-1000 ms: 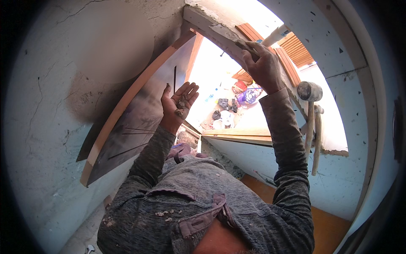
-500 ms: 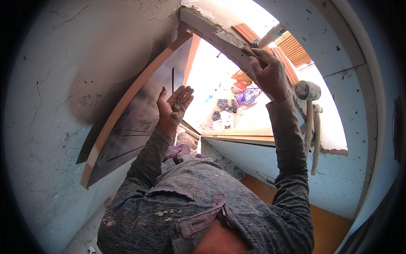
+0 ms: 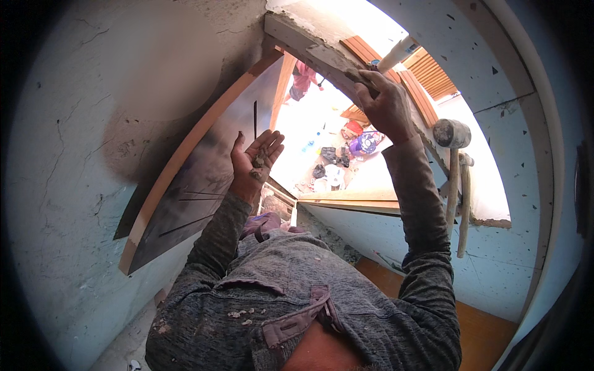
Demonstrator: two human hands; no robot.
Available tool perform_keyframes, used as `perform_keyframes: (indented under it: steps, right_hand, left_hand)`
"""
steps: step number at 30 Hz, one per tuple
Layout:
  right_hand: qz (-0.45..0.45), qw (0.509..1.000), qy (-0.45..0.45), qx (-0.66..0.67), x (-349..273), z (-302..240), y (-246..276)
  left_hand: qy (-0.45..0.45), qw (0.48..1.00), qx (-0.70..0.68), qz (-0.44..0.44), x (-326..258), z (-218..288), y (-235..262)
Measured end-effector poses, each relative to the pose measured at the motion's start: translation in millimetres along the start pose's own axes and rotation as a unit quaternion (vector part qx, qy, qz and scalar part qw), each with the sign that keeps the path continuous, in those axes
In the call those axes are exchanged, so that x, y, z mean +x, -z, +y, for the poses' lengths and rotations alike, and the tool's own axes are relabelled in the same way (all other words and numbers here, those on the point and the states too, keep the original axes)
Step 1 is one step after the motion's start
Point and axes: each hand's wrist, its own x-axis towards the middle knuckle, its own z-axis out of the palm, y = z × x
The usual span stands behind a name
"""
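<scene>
My left hand [image 3: 255, 159] is raised palm up, fingers loosely spread and slightly cupped. Several grey lumps of mortar [image 3: 260, 158] lie in its palm. Up at the rough edge of the frame [image 3: 312, 51], my right hand [image 3: 388, 106] has its fingers bent and pressed together against the plastered strip. What those fingers hold, if anything, is hidden. A white tube or bottle [image 3: 397, 54] lies just beyond them on the ledge. Left of my left hand stands a wooden-edged panel [image 3: 204, 154] with a glossy dark face.
A mallet [image 3: 451, 135] and another wooden-handled tool [image 3: 465, 204] hang at the opening's right side. Through the bright opening show bags and clutter [image 3: 337, 157] below, and a person in reddish clothing [image 3: 302, 79]. Brown slatted boards [image 3: 431, 74] lie outside. A cracked wall [image 3: 68, 154] rises at left.
My right hand has slid slightly left and up along the edge. A person in reddish clothing has come into sight through the opening. My left hand has barely moved, still holding the lumps.
</scene>
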Motion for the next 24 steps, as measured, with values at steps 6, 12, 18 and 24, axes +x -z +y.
perform_keyframes:
  steps: [6, 12, 18, 24]
  right_hand:
    - [0.04, 0.999, 0.007, 0.023, -4, 1, 8]
    - [0.034, 0.998, 0.041, -0.025, 26, -4, -11]
    - [-0.012, 0.999, 0.011, -0.042, 31, -11, -2]
    - [0.0, 0.998, 0.023, -0.05, 7, -3, 27]
  left_hand:
    - [0.004, 1.0, -0.001, 0.0, -1, 4, 8]
    - [0.008, 1.0, 0.003, -0.002, -5, -2, 1]
    - [0.007, 1.0, 0.003, -0.004, -4, -2, 9]
    - [0.009, 1.0, -0.004, -0.021, -2, 5, 22]
